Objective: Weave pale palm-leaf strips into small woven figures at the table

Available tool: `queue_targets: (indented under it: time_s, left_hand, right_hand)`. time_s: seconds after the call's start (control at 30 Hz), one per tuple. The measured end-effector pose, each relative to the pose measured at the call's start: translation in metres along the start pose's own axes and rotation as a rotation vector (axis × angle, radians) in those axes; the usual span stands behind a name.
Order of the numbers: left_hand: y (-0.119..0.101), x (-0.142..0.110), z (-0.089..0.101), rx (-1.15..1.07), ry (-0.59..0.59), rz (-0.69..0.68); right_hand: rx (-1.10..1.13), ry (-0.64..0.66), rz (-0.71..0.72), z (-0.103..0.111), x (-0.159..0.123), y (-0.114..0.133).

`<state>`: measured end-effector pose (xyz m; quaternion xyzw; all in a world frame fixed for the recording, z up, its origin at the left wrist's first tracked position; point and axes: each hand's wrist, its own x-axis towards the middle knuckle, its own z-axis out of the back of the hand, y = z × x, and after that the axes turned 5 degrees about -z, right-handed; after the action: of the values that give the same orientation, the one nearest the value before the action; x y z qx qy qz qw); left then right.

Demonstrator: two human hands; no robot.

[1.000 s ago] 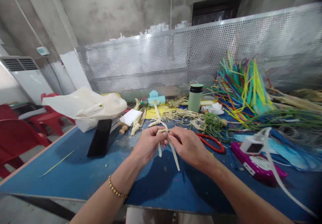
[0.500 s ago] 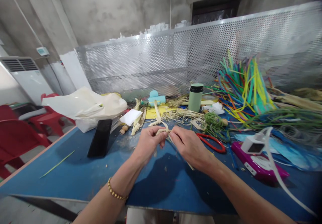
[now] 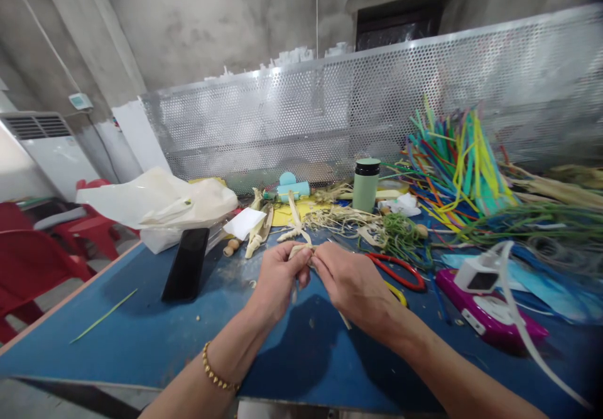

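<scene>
My left hand [image 3: 279, 277] and my right hand [image 3: 351, 281] meet above the blue table, thumbs and fingers pinched close together. Between them is a pale dried-husk strip [image 3: 300, 249], which looks folded or twisted; both hands grip it. A thin end of the strip hangs out below my right hand. Just behind my fingers lies a braided husk piece [image 3: 293, 225], and I cannot tell whether it joins the held strip. Beside my right hand are red-handled scissors [image 3: 400, 271], partly covered, and a yellow curved thing [image 3: 397, 294] half hidden by the wrist.
A black phone [image 3: 186, 264] and white plastic bag [image 3: 188, 200] lie left. At the back stand a green tumbler [image 3: 366, 186] and colourful strips [image 3: 471, 168]. A purple power strip [image 3: 490, 309] with a white cable sits right. The blue table [image 3: 155, 343] ends near my body.
My right hand has shifted slightly left and down, closer against my left fingers. More of the yellow curved thing shows beside the right wrist. The view has tilted a little.
</scene>
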<state>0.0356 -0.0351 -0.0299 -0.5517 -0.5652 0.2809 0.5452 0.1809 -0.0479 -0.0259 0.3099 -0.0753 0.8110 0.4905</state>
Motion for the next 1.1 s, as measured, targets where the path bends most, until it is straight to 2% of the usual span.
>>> queue_targets:
  time_s: [0.23,0.6,0.73,0.8,0.9,0.93,1.03,1.1]
  left_hand:
    - [-0.001,-0.002,-0.002,-0.024,-0.048,0.007]
    - [0.000,-0.004,-0.004,-0.020,-0.091,0.011]
    - [-0.002,-0.001,-0.002,-0.047,-0.043,0.026]
    - [-0.004,0.000,0.000,-0.068,0.011,0.047]
    - [-0.007,0.000,0.000,-0.131,0.108,0.090]
    - [-0.007,0.000,0.000,-0.151,0.137,0.106]
    - [-0.009,-0.003,-0.001,-0.154,0.201,0.149]
    - [-0.009,-0.004,0.000,-0.133,0.222,0.167]
  right_hand:
    - [-0.115,-0.073,0.189,0.001,-0.002,0.002]
    - [-0.086,-0.006,0.226,0.003,-0.002,0.003]
    - [0.057,-0.001,0.214,0.009,0.001,-0.002]
    - [0.184,-0.061,0.108,0.015,0.005,-0.007]
    - [0.377,-0.196,-0.196,0.024,0.013,-0.018]
    - [0.477,-0.147,-0.263,0.025,0.015,-0.020]
    - [0.914,0.142,-0.409,0.023,0.018,-0.024]
    - [1.141,0.256,-0.482,0.019,0.018,-0.023]
